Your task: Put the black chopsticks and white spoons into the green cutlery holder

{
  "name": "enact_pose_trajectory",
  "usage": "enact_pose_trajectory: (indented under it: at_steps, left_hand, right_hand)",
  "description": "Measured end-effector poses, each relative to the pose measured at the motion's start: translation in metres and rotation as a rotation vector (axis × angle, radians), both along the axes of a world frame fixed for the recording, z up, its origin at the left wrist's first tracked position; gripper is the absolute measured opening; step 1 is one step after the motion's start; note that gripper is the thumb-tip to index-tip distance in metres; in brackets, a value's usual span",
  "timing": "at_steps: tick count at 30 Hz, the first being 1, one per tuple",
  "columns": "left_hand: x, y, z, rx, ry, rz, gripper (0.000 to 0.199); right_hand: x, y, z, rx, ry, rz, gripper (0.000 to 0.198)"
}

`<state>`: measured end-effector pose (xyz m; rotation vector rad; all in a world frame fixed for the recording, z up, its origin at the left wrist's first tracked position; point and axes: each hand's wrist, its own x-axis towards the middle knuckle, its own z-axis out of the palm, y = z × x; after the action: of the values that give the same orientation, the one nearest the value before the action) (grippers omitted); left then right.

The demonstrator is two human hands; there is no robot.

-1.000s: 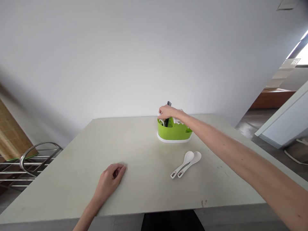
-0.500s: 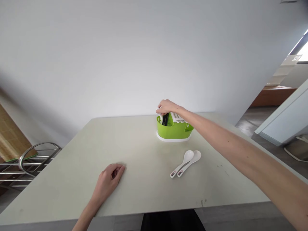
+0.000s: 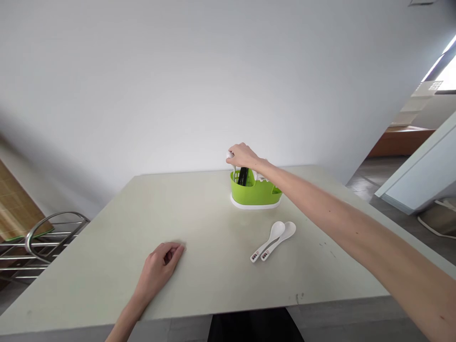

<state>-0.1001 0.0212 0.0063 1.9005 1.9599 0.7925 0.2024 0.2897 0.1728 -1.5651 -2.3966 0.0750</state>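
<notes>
At the back of the table, my right hand (image 3: 242, 156) is closed on a white spoon (image 3: 230, 155). Its bowl points up and its handle reaches down into the left end of a green utensil caddy (image 3: 254, 194) with a white base. Black sticks (image 3: 242, 177), perhaps chopsticks, stand in the caddy beside the spoon handle. A white slotted part on the caddy's right is partly hidden by my wrist. Two more white spoons, a left one (image 3: 277, 231) and a right one (image 3: 290, 230), lie overlapping in front. My left hand (image 3: 160, 263) rests loosely curled on the table, holding nothing.
The pale table (image 3: 199, 285) stands against a white wall (image 3: 178, 85). A metal rack (image 3: 39, 242) is beyond its left edge, with a bamboo mat (image 3: 17, 204) above it. Dark fabric (image 3: 254, 327) shows below the front edge.
My right hand has risen slightly and shifted left over the caddy, and the spoon's bowl now shows by the fingers. My left hand and the two lying spoons stay in place.
</notes>
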Motion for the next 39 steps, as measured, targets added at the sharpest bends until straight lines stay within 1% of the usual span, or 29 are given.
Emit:
enact_pose_trajectory:
  at_steps: [4,11,14,17,20,23,25,27,29,30,31,32,34,35,37,39]
  left_hand:
    - [0.000,0.000,-0.001,0.004,0.000,-0.003,0.051]
    - [0.002,0.000,0.000,0.000,0.003,0.006,0.051]
    - [0.000,0.000,-0.001,-0.004,-0.001,0.007,0.051]
    - [-0.001,0.000,-0.002,-0.001,-0.009,-0.003,0.053]
    - [-0.002,0.001,-0.001,-0.003,-0.024,-0.018,0.055]
    - [-0.001,0.001,0.000,0.007,-0.025,-0.011,0.055]
    - [-0.001,0.002,-0.001,0.010,-0.023,-0.011,0.055]
    - [-0.002,0.004,-0.003,0.015,-0.023,-0.020,0.054]
    - [-0.004,0.005,-0.006,0.025,-0.018,-0.032,0.054]
    - [-0.005,0.006,-0.007,0.029,-0.012,-0.038,0.054]
    - [-0.006,0.007,-0.008,0.032,-0.004,-0.042,0.054]
    - [-0.007,0.008,-0.009,0.035,0.006,-0.046,0.053]
    - [-0.008,0.009,-0.010,0.041,0.023,-0.051,0.053]
    - [-0.008,0.009,-0.009,0.045,0.029,-0.053,0.053]
    - [-0.008,0.009,-0.009,0.050,0.038,-0.053,0.052]
    - [-0.006,0.009,-0.007,0.054,0.044,-0.045,0.051]
  right_hand:
    - [-0.003,0.000,-0.013,-0.017,-0.053,0.000,0.019]
    - [-0.006,0.006,-0.030,-0.099,-0.119,-0.004,0.017]
    - [-0.004,0.005,-0.032,-0.086,-0.114,0.018,0.018]
    - [0.005,-0.002,-0.028,-0.033,-0.086,0.061,0.029]
    - [0.024,-0.020,-0.020,0.033,-0.053,0.092,0.042]
    - [0.052,-0.049,-0.011,0.089,-0.005,0.133,0.038]
    - [0.074,-0.073,-0.007,0.103,0.056,0.231,0.030]
    - [0.097,-0.097,-0.009,0.044,0.055,0.366,0.026]
    - [0.119,-0.118,-0.020,-0.072,-0.015,0.461,0.026]
    - [0.130,-0.126,-0.028,-0.134,-0.055,0.462,0.027]
    - [0.139,-0.134,-0.038,-0.194,-0.092,0.423,0.027]
    - [0.147,-0.139,-0.050,-0.251,-0.125,0.349,0.028]
    - [0.160,-0.147,-0.076,-0.366,-0.157,0.115,0.035]
    - [0.164,-0.149,-0.089,-0.390,-0.160,0.040,0.039]
    - [0.170,-0.151,-0.111,-0.440,-0.145,-0.059,0.041]
    - [0.171,-0.151,-0.127,-0.515,-0.106,-0.111,0.039]
